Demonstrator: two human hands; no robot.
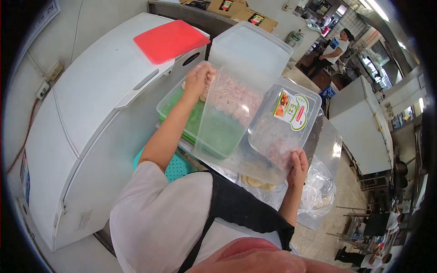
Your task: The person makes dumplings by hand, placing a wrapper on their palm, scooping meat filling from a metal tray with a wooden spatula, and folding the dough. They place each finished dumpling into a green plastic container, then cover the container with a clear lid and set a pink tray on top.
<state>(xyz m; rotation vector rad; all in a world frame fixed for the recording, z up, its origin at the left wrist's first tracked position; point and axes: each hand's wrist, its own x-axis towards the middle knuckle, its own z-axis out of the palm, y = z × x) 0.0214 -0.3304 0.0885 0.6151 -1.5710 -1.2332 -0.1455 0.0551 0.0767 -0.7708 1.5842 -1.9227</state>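
Observation:
A translucent plastic lid (223,139) lies slanted across the middle, over a container. At its upper left edge my left hand (200,79) has its fingers curled closed. My right hand (298,166) pinches the lid's lower right corner, beside a clear container with an EZI label (297,112). Rows of pale pink, dumpling-like pieces (232,96) show through the lid. Beneath it sits a shallow container with a green bottom (175,105), partly covered by my left forearm.
A white chest freezer (91,100) with a red board (170,41) on top stands at left. A tall translucent bin (250,48) is behind the containers. Pale rounds (257,183) and a plastic bag (318,186) lie nearer me. Another person (334,51) stands far back.

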